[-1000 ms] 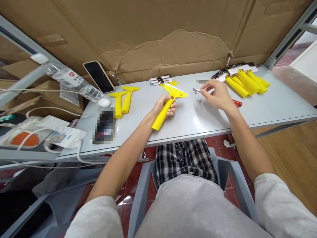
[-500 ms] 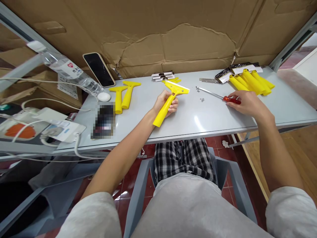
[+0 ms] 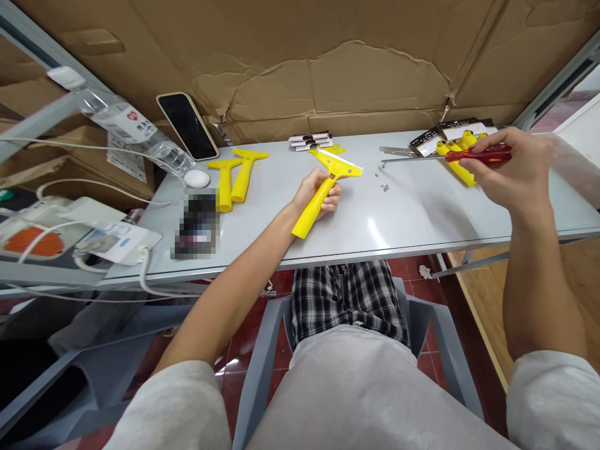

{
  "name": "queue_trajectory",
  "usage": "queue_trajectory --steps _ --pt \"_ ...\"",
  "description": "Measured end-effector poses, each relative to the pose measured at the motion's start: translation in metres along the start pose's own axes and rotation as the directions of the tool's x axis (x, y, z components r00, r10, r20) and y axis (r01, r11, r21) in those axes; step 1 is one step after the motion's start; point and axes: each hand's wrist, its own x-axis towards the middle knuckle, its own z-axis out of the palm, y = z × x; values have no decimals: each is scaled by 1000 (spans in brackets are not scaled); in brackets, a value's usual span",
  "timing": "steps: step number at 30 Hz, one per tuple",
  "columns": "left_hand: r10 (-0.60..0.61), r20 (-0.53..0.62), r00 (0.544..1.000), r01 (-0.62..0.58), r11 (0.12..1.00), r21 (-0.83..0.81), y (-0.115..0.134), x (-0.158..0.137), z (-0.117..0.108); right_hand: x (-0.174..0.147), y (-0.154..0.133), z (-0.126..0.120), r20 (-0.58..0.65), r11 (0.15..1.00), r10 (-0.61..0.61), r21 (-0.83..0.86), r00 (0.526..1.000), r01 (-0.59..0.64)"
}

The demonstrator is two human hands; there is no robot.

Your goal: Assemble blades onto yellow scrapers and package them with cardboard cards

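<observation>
So my left hand (image 3: 307,192) has its grip wrapped snugly round the yellow scraper (image 3: 312,209), middle of the frame, handle angled toward the lower left and the pale-edged head sticking out past my fingers to the upper right. My right hand (image 3: 527,169), over at the right of the frame, has the red-handled screwdriver (image 3: 455,156) pinched between fingers and thumb, raised over the surface (image 3: 356,234), shaft pointing left. Can't tell if there's a screw on the tip, way too small. The small screws (image 3: 385,187) lie loose just right of centre, a bit below the tip. For any screw in that scraper, I reckon the trick is holding the head dead still and standing the shaft square to it; coming in this flat would probably slip and chew the screw. I'd go easy on the last turn too, since the body looks like plastic. And I'd keep my left fingers off that pale edge and my wrist clear of the loose ones, they'd scatter easily.
</observation>
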Motion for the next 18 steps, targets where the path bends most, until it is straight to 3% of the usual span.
queue_trajectory --steps 10,18 --pt "-7 10 1000 7 1000 15 -2 0 2 -3 -2 0 -28 982 186 50 982 -184" --pt "6 8 1000 -7 999 39 -2 -2 5 -6 -25 1 -11 951 90 297 996 -83"
